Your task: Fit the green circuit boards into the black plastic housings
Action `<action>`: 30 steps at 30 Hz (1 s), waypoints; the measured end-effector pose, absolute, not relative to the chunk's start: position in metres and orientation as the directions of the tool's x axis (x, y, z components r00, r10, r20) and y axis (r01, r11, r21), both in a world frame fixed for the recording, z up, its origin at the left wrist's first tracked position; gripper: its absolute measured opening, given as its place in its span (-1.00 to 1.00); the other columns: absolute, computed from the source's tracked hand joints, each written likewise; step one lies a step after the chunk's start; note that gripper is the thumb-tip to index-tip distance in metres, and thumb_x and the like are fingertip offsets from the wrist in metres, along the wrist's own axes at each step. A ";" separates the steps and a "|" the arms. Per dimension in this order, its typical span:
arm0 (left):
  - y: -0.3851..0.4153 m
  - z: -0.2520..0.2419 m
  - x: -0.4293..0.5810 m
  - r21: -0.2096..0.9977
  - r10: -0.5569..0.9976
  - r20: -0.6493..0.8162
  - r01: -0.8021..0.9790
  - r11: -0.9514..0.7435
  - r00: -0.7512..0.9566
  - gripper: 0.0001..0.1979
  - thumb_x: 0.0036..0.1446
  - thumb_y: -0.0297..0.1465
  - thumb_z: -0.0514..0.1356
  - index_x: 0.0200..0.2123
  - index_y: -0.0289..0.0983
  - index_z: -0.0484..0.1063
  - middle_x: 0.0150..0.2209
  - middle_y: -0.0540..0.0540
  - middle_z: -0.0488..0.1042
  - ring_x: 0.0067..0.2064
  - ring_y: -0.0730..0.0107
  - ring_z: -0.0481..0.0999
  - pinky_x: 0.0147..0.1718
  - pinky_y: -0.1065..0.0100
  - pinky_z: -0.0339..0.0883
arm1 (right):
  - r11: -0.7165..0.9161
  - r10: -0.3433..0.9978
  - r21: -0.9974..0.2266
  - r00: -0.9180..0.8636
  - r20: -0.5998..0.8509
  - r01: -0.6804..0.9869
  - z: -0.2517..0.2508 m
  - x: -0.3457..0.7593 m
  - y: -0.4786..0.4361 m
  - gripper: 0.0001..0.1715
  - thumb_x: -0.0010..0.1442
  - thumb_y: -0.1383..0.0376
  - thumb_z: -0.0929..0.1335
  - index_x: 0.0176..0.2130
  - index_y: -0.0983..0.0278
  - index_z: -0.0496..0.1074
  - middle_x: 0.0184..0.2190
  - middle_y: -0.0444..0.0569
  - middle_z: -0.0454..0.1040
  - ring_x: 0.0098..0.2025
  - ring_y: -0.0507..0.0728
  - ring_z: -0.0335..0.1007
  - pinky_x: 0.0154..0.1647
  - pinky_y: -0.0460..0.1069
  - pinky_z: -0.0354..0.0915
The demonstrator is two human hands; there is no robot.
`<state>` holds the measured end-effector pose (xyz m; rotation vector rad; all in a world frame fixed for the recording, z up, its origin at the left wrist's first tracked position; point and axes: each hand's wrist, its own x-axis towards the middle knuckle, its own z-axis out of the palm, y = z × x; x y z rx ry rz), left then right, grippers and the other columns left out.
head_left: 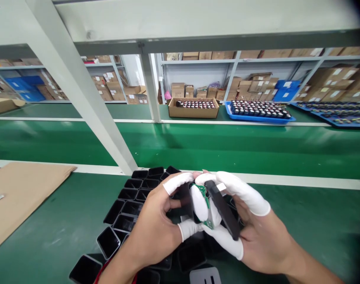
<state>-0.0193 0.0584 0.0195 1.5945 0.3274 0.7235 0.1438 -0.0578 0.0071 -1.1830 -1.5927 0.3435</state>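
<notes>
A flat cardboard sheet (23, 193) lies aside on the green counter (301, 213), empty black housings (129, 201) crowd within reach, and above them the left hand (156, 225) and right hand (253, 232) pinch a green circuit board (204, 199) and black cover (224, 213) together, fingertips sheathed, likely for cleanliness.

Glossy black plastic shells (129, 209) lie on matt green matting (49, 221) (beside brown cardboard (23, 193)).

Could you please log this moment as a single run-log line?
left hand: grips black housing | right hand: holds black cover | between: green circuit board | below: black tray | surface: green bench
</notes>
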 end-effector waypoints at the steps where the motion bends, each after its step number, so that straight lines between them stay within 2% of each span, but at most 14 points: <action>1: 0.059 0.020 -0.019 0.966 0.605 0.257 -0.192 -0.171 0.754 -0.40 -0.01 -0.56 0.43 0.06 0.05 0.47 0.08 -0.04 0.45 0.03 0.18 0.53 -0.13 0.39 0.57 | 0.455 0.817 -0.726 0.081 0.570 0.516 0.006 0.143 -0.058 -0.01 0.21 0.48 0.36 0.38 -0.19 -0.07 0.31 -0.25 0.21 0.31 0.14 0.20 0.39 0.09 0.16; 4: 0.060 0.019 -0.018 0.970 0.622 0.242 -0.192 -0.147 0.745 -0.39 -0.04 -0.58 0.43 0.06 0.01 0.47 0.09 -0.07 0.46 0.02 0.16 0.53 -0.11 0.36 0.57 | 0.446 0.811 -0.725 0.107 0.576 0.526 0.005 0.140 -0.057 -0.02 0.22 0.48 0.37 0.38 -0.16 -0.07 0.31 -0.22 0.22 0.30 0.14 0.22 0.37 0.08 0.19; 9: 0.060 0.017 -0.018 0.967 0.605 0.254 -0.219 -0.133 0.754 -0.40 -0.03 -0.58 0.42 0.05 0.02 0.47 0.07 -0.03 0.46 0.01 0.23 0.53 -0.11 0.44 0.56 | 0.477 0.805 -0.730 0.090 0.586 0.489 0.007 0.137 -0.056 -0.03 0.23 0.48 0.35 0.37 -0.21 -0.06 0.30 -0.23 0.22 0.30 0.12 0.22 0.36 0.06 0.20; 14: 0.059 0.017 -0.017 0.968 0.614 0.249 -0.216 -0.130 0.749 -0.34 -0.07 -0.69 0.36 0.03 0.06 0.48 0.07 0.01 0.45 0.00 0.27 0.54 -0.14 0.47 0.55 | 0.389 0.871 -0.788 0.087 0.483 0.477 0.006 0.140 -0.053 0.01 0.25 0.46 0.36 0.40 -0.19 -0.17 0.35 -0.15 0.14 0.36 0.18 0.13 0.37 0.16 0.16; 19: 0.058 0.020 -0.015 0.973 0.612 0.205 -0.228 -0.041 0.764 -0.41 -0.09 -0.67 0.39 0.00 -0.07 0.49 -0.02 -0.03 0.49 -0.10 0.30 0.58 -0.14 0.42 0.56 | 0.370 0.917 -0.890 0.050 0.396 0.265 0.007 0.149 -0.053 0.22 0.17 0.36 0.51 0.42 -0.16 -0.27 0.41 -0.06 0.00 0.41 0.24 -0.02 0.40 0.24 0.03; 22: 0.057 0.019 -0.013 0.972 0.648 0.151 -0.230 0.038 0.746 -0.41 -0.15 -0.62 0.45 -0.02 -0.16 0.46 -0.06 -0.07 0.51 -0.14 0.29 0.59 -0.18 0.41 0.57 | 0.321 0.943 -0.934 0.042 0.331 0.157 0.004 0.148 -0.049 0.21 0.11 0.26 0.56 0.42 -0.10 -0.18 0.42 0.00 -0.04 0.42 0.28 -0.05 0.39 0.27 0.01; 26: 0.054 0.015 -0.010 0.981 0.649 0.151 -0.195 -0.005 0.746 -0.38 -0.12 -0.58 0.45 0.04 -0.16 0.42 0.03 -0.11 0.47 0.00 0.18 0.55 -0.14 0.40 0.56 | 0.318 0.937 -0.945 0.126 0.325 0.074 -0.007 0.141 -0.034 -0.11 0.25 0.21 0.47 0.39 0.03 0.03 0.33 0.12 0.18 0.34 0.25 0.17 0.36 0.26 0.12; 28: 0.051 0.013 -0.009 0.985 0.659 0.138 -0.169 -0.016 0.740 -0.38 -0.10 -0.56 0.44 0.05 -0.18 0.39 0.07 -0.14 0.45 0.09 0.10 0.50 -0.10 0.35 0.55 | 0.313 0.943 -0.950 0.119 0.310 -0.002 -0.011 0.141 -0.027 -0.13 0.21 0.16 0.50 0.36 0.07 0.11 0.29 0.13 0.26 0.29 0.24 0.24 0.32 0.22 0.20; 30: 0.049 0.010 -0.008 0.980 0.671 0.105 -0.190 0.055 0.734 -0.34 -0.14 -0.54 0.47 0.05 -0.21 0.34 0.07 -0.17 0.45 0.04 0.09 0.52 -0.08 0.28 0.56 | 0.310 0.948 -0.948 0.098 0.303 -0.069 -0.010 0.144 -0.024 -0.12 0.17 0.11 0.53 0.33 0.07 0.17 0.29 0.11 0.26 0.29 0.23 0.25 0.30 0.19 0.22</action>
